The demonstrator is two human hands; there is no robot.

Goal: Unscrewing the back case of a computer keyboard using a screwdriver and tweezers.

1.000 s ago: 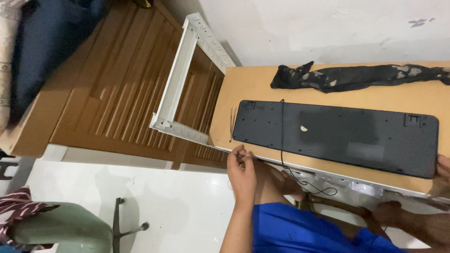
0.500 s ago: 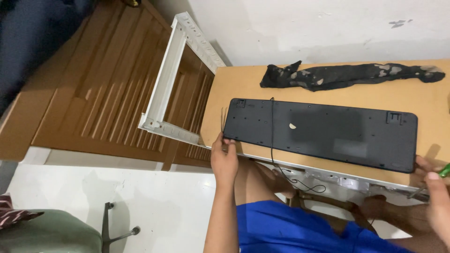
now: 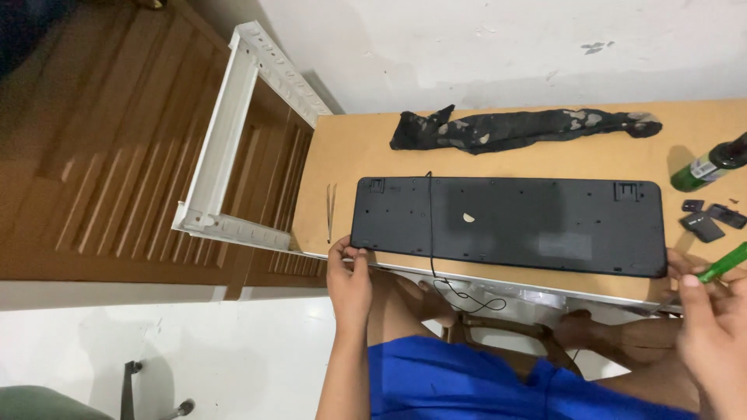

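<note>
A dark green glass bottle (image 3: 712, 165) lies tilted at the right edge of the light wooden tabletop (image 3: 350, 148), wearing a pale paper label (image 3: 705, 168) around its body, white with what seems a thin coloured band. A small pale oval sticker (image 3: 468, 218) sits on the flat black plastic keyboard underside (image 3: 510, 225).

Keyboard (image 3: 510, 224) lies face down across most of the bench (image 3: 358, 148), near edge almost flush with the bench front, no gap there. Its cable (image 3: 430, 233) runs over the back and off the front. Left hand (image 3: 348, 284) blocks the near-left corner, right hand (image 3: 712, 327) the near-right. Free strip left of it, only thin tweezers (image 3: 330, 211) there. Behind it, dark cloth (image 3: 521, 128) narrows the lane to the wall. Right end crowded: green bottle (image 3: 708, 165), small black parts (image 3: 704, 222).
</note>
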